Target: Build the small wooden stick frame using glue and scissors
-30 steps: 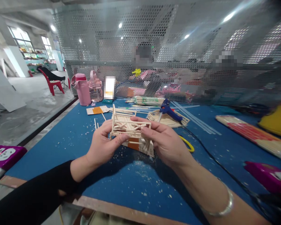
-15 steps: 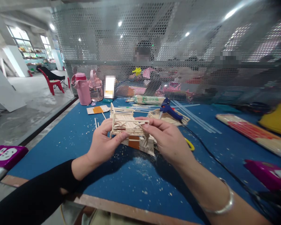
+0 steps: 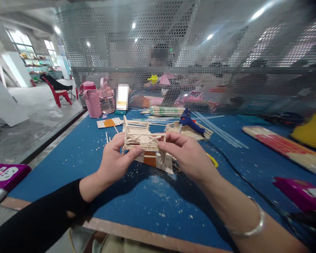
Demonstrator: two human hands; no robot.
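Note:
Between my hands, above the blue table, is a small model built of thin wooden sticks (image 3: 140, 138), with a slatted base, railings and crossed braces. My left hand (image 3: 116, 154) grips its left end, thumb along the front edge. The fingers of my right hand (image 3: 185, 151) are closed on its right end, by a corner post. Under the model lies a printed card with an orange patch (image 3: 150, 159). Behind my right hand, a blue glue gun (image 3: 191, 123) rests on a second stick-built piece (image 3: 173, 130).
Stick bundles in a plastic wrapper (image 3: 167, 111) and clear glue sticks (image 3: 218, 130) lie at the back. A pink jug (image 3: 92, 102), a bottle (image 3: 107, 100) and a lit phone (image 3: 122, 97) stand back left. On the right are a packet of sticks (image 3: 281, 147) and a black cord (image 3: 237, 175).
My right hand has shifted slightly along the right end of the stick model, its fingers now nearer the corner post. Both hands keep holding it, and the view has moved a little.

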